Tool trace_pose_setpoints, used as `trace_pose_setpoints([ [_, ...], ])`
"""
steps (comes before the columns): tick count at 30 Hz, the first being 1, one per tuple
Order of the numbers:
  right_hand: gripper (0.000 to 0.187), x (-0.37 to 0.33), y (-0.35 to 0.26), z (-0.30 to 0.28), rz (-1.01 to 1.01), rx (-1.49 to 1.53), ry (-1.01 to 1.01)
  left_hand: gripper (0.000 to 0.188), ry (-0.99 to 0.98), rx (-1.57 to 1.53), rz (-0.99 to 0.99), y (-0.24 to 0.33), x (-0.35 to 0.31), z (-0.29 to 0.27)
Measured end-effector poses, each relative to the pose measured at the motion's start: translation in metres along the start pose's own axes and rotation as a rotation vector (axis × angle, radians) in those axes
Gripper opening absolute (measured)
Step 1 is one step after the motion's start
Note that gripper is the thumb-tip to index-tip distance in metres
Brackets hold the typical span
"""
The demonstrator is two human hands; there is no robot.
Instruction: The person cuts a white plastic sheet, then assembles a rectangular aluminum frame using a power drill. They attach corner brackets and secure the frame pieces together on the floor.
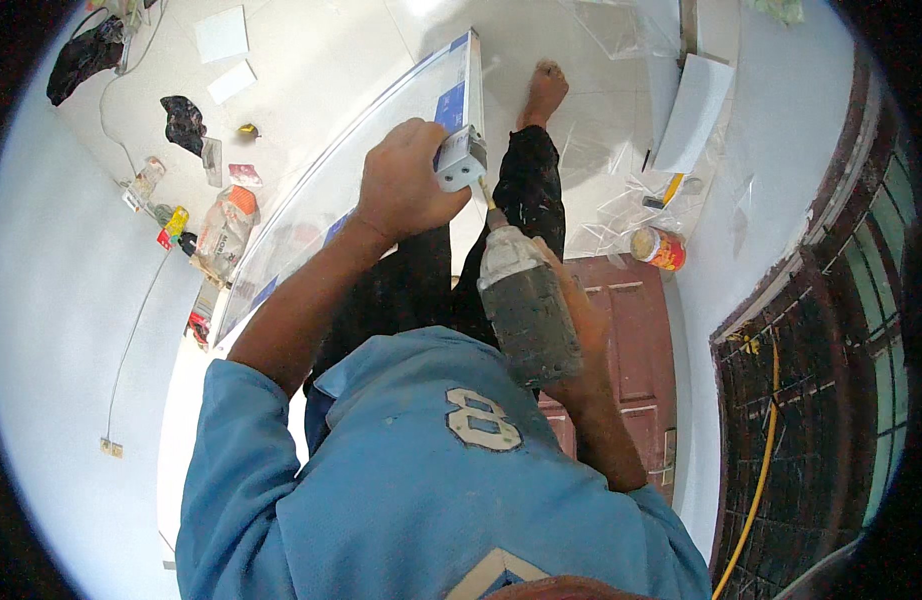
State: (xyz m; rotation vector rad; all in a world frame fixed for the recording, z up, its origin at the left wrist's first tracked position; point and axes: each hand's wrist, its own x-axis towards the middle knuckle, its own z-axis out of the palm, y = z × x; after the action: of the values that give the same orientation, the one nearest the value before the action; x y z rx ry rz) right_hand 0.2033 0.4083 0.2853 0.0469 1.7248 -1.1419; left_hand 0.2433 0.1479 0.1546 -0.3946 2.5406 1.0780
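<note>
My left hand (406,180) is wrapped round a small white metal bracket (454,176) with two dark holes in its face. The bracket lies against the long edge of a film-covered panel (366,150) with blue labels, which leans beside my legs. In my right hand (581,318) is a worn cordless drill (528,310), its body grey and dark. A thin bit (489,195) points from it up to the bracket's right side; I cannot tell whether the tip touches. The fingers of the right hand are partly hidden behind the drill.
My bare foot (547,92) stands on the tiled floor among clear plastic sheeting (606,150). To the right are a white board (694,115), a yellow-handled tool (671,190) and a jar (658,248). A printed sack (226,235) and cords lie left. A brown door (626,320) is behind.
</note>
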Motion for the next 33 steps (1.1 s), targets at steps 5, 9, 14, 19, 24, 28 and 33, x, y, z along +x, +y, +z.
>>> trace_pose_setpoints([
  [5,0.088,0.000,-0.005,0.009,-0.105,-0.033,0.029,0.062,0.075,-0.026,0.145,-0.002,0.003,-0.006],
  [9,0.090,0.000,-0.004,0.011,-0.071,0.028,0.060,0.057,0.075,-0.030,0.128,-0.002,0.003,-0.007],
  [14,0.091,0.004,-0.012,0.013,-0.076,-0.059,0.064,0.051,0.068,0.022,0.069,-0.001,-0.001,-0.006],
  [19,0.090,0.009,-0.018,0.025,0.010,0.038,0.047,0.049,0.112,0.020,0.105,-0.001,0.000,-0.006],
  [24,0.094,0.014,-0.009,0.030,-0.081,-0.019,0.088,0.050,0.116,0.009,0.104,0.001,0.000,-0.006],
  [28,0.094,0.013,-0.014,0.031,-0.047,-0.038,0.086,0.050,0.098,0.019,0.082,0.001,0.000,-0.005],
  [33,0.094,0.009,-0.040,0.042,0.092,-0.058,0.113,0.051,0.110,-0.003,0.095,0.002,0.000,-0.005],
])
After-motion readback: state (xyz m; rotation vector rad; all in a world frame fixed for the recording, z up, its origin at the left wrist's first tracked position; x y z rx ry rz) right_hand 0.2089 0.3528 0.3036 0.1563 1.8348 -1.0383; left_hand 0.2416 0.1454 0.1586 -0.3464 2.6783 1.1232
